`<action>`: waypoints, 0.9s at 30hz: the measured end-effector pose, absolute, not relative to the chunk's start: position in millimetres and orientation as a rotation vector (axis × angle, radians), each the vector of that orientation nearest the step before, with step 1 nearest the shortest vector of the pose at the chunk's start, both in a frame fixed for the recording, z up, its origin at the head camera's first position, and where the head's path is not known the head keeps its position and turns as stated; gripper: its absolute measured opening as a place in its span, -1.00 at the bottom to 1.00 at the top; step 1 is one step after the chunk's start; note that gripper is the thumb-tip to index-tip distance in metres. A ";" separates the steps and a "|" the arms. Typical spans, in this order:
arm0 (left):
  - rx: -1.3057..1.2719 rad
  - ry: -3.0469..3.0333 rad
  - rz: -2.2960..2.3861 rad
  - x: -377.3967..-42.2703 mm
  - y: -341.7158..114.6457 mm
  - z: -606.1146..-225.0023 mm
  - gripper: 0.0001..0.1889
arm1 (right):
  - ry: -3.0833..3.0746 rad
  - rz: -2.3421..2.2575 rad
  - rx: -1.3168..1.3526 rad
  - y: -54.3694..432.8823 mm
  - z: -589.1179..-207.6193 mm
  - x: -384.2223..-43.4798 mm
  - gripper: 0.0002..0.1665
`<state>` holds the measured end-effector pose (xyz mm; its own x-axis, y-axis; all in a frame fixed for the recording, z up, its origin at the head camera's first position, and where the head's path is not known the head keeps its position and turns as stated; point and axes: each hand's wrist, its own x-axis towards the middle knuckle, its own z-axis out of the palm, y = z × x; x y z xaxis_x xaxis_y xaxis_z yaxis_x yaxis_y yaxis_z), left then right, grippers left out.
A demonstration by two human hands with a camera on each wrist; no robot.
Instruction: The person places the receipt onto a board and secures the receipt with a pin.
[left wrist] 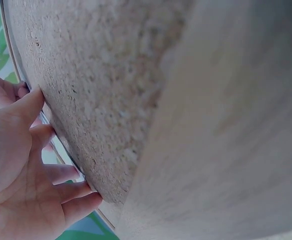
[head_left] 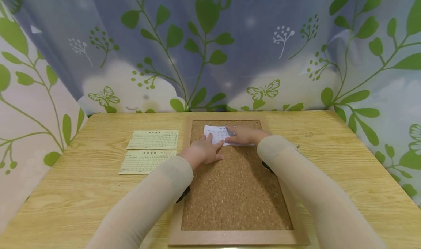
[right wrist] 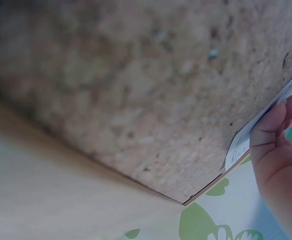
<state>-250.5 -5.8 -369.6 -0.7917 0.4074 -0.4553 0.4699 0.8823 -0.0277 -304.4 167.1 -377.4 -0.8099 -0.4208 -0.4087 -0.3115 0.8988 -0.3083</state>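
A white printed form slip [head_left: 215, 132] lies across the upper part of a wood-framed cork board [head_left: 236, 190]. My left hand [head_left: 204, 150] rests at the slip's lower left with fingers spread, fingertips on its edge and the cork. From the right, my right hand [head_left: 245, 135] reaches over the slip, its forefinger and thumb apart on the paper. In the left wrist view the left hand [left wrist: 30, 165] shows its palm side, fingertips at the board. The right wrist view has the right hand [right wrist: 281, 155] at the slip [right wrist: 241, 145], whose edge lifts slightly from the cork.
Two yellow printed form slips, an upper one [head_left: 152, 139] and a lower one [head_left: 141, 163], lie left of the board on the wooden table [head_left: 345, 150]. A leaf-patterned curtain [head_left: 230, 59] hangs behind the table and along both sides.
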 end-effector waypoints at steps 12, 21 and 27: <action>0.654 2.612 -0.207 -251.9 -6.7 -372.0 -0.34 | 2.589 -0.296 -0.552 165.5 -379.8 -306.2 -0.22; 0.648 2.607 -0.213 -252.7 -6.1 -372.8 -0.34 | 2.582 -0.278 -0.554 168.7 -384.6 -312.7 -0.17; 0.653 2.606 -0.210 -253.0 -5.7 -372.6 -0.33 | 2.584 -0.288 -0.535 166.7 -379.7 -306.8 -0.23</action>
<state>-253.0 -5.7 -372.6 -0.7901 0.4119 -0.4539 0.4795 0.8767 -0.0389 -306.8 166.7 -379.7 -0.8072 -0.4206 -0.4143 -0.3189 0.9012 -0.2936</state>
